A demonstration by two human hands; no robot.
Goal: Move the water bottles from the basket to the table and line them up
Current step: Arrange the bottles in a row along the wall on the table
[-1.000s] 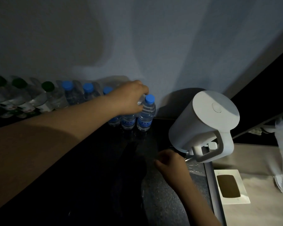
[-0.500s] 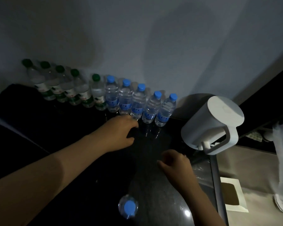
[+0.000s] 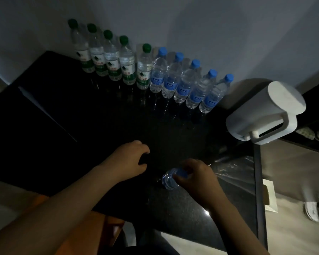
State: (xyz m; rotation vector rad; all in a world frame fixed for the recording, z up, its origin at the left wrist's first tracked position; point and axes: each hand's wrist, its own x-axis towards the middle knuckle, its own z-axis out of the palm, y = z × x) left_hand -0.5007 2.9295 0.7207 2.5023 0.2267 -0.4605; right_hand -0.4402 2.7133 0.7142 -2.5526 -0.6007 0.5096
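Head view, looking down, and we're mid-transfer. Our right hand (image 3: 195, 178) has its fingers curled round the cap and neck of a bottle (image 3: 168, 182), seen from the top. We cannot tell whether its base sits on the dark counter (image 3: 182, 208) or hangs just off it. Our left hand (image 3: 129, 161) is just beside it on the left, fingers loosely curled, holding nothing.

Well beyond both hands, a row (image 3: 155, 78) stands upright against the wall. There are five green caps (image 3: 109, 57) far ahead of the left hand, then five blue caps (image 3: 184, 85) ahead of the right. The basket is not in view.

So we judge the step as this: one more blue bottle on its way to join the line. The open slot looks to be past the end bottle (image 3: 213, 97), ahead and right of the right hand, with the white kettle (image 3: 265, 111) close on its far side. The next move calls for a clean lift, a reach forward and right, and an upright set-down beside that end bottle, nudging neither it nor the kettle.

On to the labels. The green caps wear white-and-green wraps with a dark triangular mark and a red line of characters, too small to read. The blue caps carry a blue band with a small white mark, and we can read no brand there either.
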